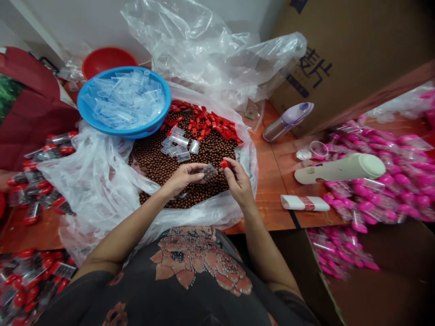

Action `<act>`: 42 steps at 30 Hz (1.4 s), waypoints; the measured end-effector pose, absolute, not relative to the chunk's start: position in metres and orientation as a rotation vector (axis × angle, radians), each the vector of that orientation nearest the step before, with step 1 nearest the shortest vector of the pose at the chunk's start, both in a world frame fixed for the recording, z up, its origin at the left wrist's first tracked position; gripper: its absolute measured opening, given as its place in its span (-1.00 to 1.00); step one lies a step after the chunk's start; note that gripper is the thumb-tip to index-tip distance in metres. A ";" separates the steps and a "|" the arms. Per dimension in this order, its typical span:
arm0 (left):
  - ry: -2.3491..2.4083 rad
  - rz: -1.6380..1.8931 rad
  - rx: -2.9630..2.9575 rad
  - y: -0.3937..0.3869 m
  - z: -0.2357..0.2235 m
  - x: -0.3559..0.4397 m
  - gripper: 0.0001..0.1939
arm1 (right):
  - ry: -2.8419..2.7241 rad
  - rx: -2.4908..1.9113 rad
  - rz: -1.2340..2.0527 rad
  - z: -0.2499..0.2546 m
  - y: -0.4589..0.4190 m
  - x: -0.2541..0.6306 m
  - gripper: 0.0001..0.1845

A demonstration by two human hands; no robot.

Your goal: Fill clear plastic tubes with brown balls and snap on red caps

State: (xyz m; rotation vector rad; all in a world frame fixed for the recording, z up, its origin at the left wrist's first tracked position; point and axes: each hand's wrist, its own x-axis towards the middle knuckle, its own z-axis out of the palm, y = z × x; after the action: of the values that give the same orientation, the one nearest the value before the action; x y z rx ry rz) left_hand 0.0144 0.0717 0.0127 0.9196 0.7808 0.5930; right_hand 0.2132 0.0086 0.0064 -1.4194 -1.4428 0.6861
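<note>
Between the thumb and fingers of my left hand (185, 178) is a small clear plastic tube (210, 172), which looks dark inside; I cannot tell whether balls are in it or show through it. My right hand (239, 180) pinches a red plastic cap (224, 164), held just right of the tube and apart from it. Both hands are over a heap of small brown balls (156, 158) in a white plastic bag (207, 215). Several empty clear tubes (182, 156) lie on the balls, and many loose red caps (204, 127) are spread along the far side.
A blue basin (125, 132) full of clear tubes stands back left, before a red basin (108, 61). Red-capped tubes (32, 213) pile up at left. Right are a flask (288, 121), a pale green bottle (340, 168), pink-capped packages (390, 181) and a cardboard box (346, 50).
</note>
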 end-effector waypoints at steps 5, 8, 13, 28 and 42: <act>0.785 0.643 1.017 0.066 0.010 0.016 -0.56 | -1.512 -1.491 0.614 0.013 0.006 0.208 -0.63; 0.815 0.713 1.146 0.062 0.013 0.020 -0.59 | -1.547 -1.470 0.637 0.015 0.004 0.203 -0.63; 0.911 0.824 1.321 0.054 0.020 0.022 -0.69 | -1.757 -1.398 0.554 0.017 0.000 0.205 -0.57; 0.849 0.759 0.970 0.032 0.022 0.029 -0.62 | -2.071 -1.380 0.164 0.000 -0.001 0.204 -0.34; 0.919 0.575 0.841 0.031 0.028 0.034 -0.27 | -1.156 -1.380 0.869 -0.001 -0.013 0.180 -0.62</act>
State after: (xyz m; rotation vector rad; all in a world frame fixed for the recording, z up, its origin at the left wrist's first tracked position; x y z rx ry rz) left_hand 0.0343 0.0310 0.0277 0.8411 0.9187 0.5755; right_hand 0.1799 -0.0133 -0.0008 -1.3795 -1.1556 0.8695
